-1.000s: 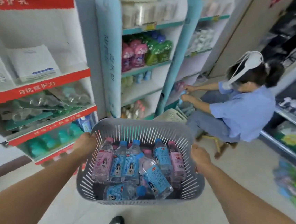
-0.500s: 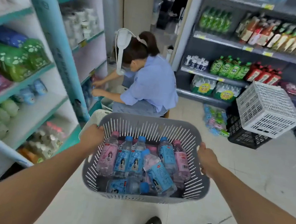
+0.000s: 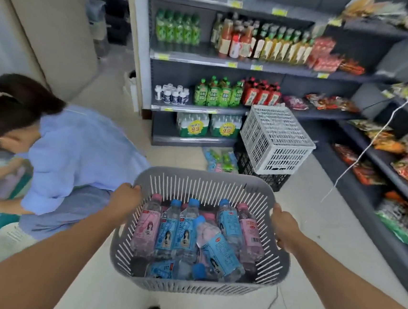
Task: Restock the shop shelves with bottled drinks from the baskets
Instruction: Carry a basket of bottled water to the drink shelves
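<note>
I carry a grey slatted basket [image 3: 202,183] in front of me, above the floor. My left hand [image 3: 125,200] grips its left rim and my right hand [image 3: 284,227] grips its right rim. Inside lie several small bottled drinks with blue and pink labels and caps, such as a blue-label bottle [image 3: 216,246] lying across the others and a pink-label bottle [image 3: 147,226] at the left. Ahead stands a dark shelf unit [image 3: 231,63] stocked with green, red and yellow drink bottles.
A person in a blue shirt [image 3: 78,157] crouches at the left, close to the basket. A white crate [image 3: 276,139] sits tilted on a black crate [image 3: 270,178] ahead. Packs lie on the floor [image 3: 220,159]. Snack shelves [image 3: 395,172] line the right; a white cable [image 3: 374,136] hangs there.
The view has swung right, from the teal shelves at the left toward the dark drink shelves. The crouching person has shifted to the left edge. Both hands keep hold of the basket.
</note>
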